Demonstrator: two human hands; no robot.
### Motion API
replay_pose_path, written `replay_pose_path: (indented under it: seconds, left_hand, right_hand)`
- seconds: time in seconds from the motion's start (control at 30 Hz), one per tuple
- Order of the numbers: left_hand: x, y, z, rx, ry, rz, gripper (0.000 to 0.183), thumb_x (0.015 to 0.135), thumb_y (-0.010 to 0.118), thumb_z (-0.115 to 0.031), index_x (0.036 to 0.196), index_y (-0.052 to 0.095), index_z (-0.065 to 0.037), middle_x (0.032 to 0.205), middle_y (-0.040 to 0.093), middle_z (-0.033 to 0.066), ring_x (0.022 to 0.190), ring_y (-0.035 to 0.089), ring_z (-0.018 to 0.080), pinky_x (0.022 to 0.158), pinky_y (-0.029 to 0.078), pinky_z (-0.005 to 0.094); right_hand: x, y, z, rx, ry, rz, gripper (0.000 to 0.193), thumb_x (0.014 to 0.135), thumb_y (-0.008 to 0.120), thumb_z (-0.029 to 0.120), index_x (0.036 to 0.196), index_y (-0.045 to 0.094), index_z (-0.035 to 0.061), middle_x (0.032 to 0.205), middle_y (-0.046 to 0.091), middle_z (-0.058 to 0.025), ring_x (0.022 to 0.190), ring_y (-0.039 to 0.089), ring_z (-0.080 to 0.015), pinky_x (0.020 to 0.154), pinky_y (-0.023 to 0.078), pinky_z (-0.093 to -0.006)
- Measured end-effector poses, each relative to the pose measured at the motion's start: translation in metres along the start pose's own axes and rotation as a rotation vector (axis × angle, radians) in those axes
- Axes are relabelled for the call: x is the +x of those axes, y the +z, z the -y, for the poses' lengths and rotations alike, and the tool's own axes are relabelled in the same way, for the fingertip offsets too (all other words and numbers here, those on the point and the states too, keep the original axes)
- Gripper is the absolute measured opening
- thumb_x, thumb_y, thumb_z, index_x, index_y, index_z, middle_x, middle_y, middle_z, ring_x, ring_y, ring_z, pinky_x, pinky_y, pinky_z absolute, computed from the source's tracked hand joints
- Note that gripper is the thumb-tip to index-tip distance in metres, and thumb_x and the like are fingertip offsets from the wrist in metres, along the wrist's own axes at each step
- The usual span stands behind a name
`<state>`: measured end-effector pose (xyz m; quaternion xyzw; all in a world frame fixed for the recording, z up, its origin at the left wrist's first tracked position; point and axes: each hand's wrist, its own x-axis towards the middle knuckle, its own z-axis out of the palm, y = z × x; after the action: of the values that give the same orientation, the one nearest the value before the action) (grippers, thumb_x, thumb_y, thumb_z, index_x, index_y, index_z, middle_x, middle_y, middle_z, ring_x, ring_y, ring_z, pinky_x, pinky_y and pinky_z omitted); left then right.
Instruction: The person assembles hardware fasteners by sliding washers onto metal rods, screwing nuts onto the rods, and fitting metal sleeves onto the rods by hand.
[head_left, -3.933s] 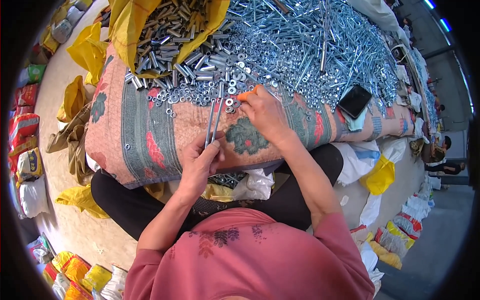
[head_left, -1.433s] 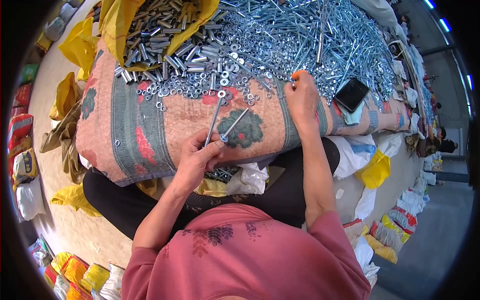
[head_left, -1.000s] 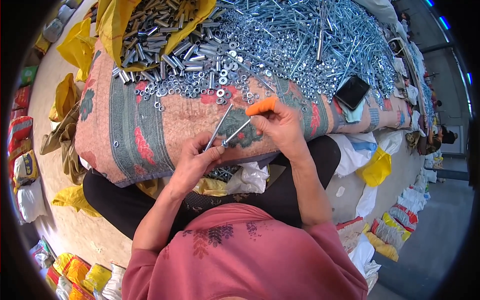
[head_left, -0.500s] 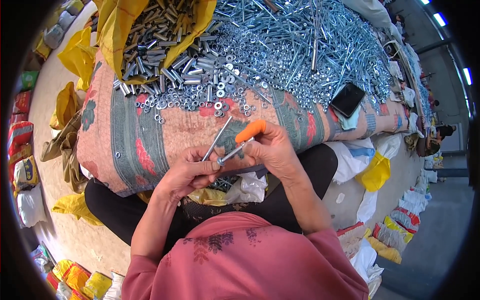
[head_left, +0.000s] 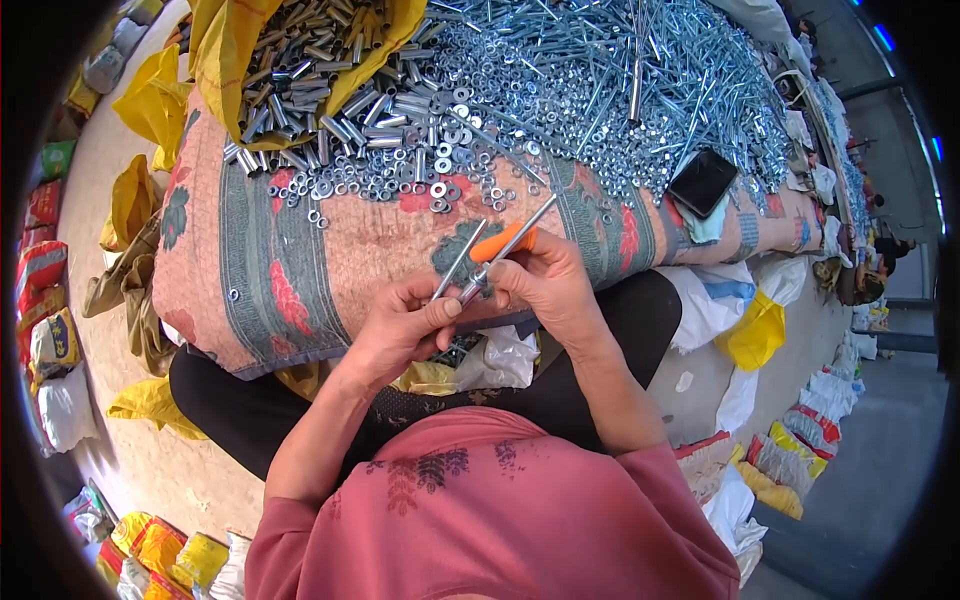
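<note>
My left hand (head_left: 400,325) is closed on a thin metal rod (head_left: 463,255) that points up and to the right out of its fingers. Its thumb and fingertips also press on a thicker, sleeve-like metal end (head_left: 472,290). From that end a second long metal rod (head_left: 525,228) slants up to the right. My right hand (head_left: 560,295), with an orange finger cot (head_left: 500,243) on one finger, pinches this second rod near the thicker end. The two hands almost meet above my lap. Fine details where the fingertips close are hidden.
A flower-patterned padded cloth (head_left: 380,235) covers the work surface. On it lie heaped metal sleeves (head_left: 385,125), washers and nuts (head_left: 590,150), and long rods (head_left: 690,75). A black phone (head_left: 702,183) rests at the right. Yellow sacks (head_left: 155,110) stand at the left.
The second rod now sticks up long past my right fingers, where only a short metal piece showed before. Both hands have shifted slightly right, and the thicker end has tilted more upright.
</note>
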<state>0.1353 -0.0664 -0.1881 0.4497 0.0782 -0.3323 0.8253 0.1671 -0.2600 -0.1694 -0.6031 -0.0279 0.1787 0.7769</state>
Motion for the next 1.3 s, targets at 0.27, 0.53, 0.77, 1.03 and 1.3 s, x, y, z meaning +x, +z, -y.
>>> replay_pose_path:
  seconds: [0.27, 0.53, 0.77, 1.03, 1.3]
  left_hand:
    - [0.003, 0.002, 0.011, 0.162, 0.162, -0.262, 0.014, 0.081, 0.066, -0.016, 0.085, 0.057, -0.007, 0.060, 0.052, -0.0036, 0.048, 0.044, 0.0019, 0.040, 0.028, 0.0155]
    - [0.004, -0.003, 0.014, 0.108, 0.119, -0.280, 0.016, 0.078, 0.069, -0.015, 0.080, 0.056, -0.007, 0.059, 0.050, -0.0040, 0.046, 0.042, 0.0019, 0.038, 0.026, 0.0153]
    - [0.006, 0.001, 0.011, 0.095, 0.111, -0.278, 0.014, 0.078, 0.068, -0.013, 0.080, 0.056, -0.007, 0.060, 0.051, -0.0041, 0.046, 0.045, 0.0026, 0.037, 0.027, 0.0155]
    - [0.006, 0.005, 0.019, 0.042, 0.078, -0.242, 0.015, 0.078, 0.068, -0.013, 0.083, 0.056, -0.007, 0.059, 0.050, -0.0043, 0.046, 0.044, 0.0025, 0.037, 0.027, 0.0158]
    - [0.004, -0.003, 0.018, -0.011, 0.098, -0.265, 0.013, 0.079, 0.067, -0.012, 0.082, 0.057, -0.005, 0.057, 0.050, -0.0026, 0.048, 0.043, 0.0035, 0.039, 0.029, 0.0184]
  right_hand:
    - [0.010, 0.001, -0.011, -0.070, -0.114, -0.141, 0.024, 0.087, 0.059, 0.017, 0.102, 0.058, -0.0014, 0.081, 0.064, -0.0069, 0.068, 0.059, -0.0092, 0.059, 0.047, -0.0209]
    - [0.007, -0.012, -0.011, -0.095, -0.096, -0.092, 0.034, 0.090, 0.055, 0.023, 0.115, 0.054, -0.0006, 0.086, 0.066, -0.0087, 0.069, 0.062, -0.0117, 0.064, 0.051, -0.0221]
    - [0.004, -0.018, -0.009, -0.066, -0.022, -0.085, 0.038, 0.093, 0.048, 0.027, 0.115, 0.053, -0.0029, 0.087, 0.065, -0.0115, 0.078, 0.064, -0.0165, 0.069, 0.052, -0.0266]
    - [0.003, -0.019, -0.012, -0.076, -0.064, -0.051, 0.040, 0.094, 0.046, 0.027, 0.120, 0.048, -0.0037, 0.092, 0.064, -0.0143, 0.074, 0.064, -0.0175, 0.069, 0.051, -0.0251]
    - [-0.002, -0.010, -0.014, -0.031, 0.099, 0.029, 0.029, 0.088, 0.056, 0.012, 0.114, 0.053, 0.0003, 0.084, 0.063, -0.0083, 0.065, 0.060, -0.0106, 0.052, 0.044, -0.0177]
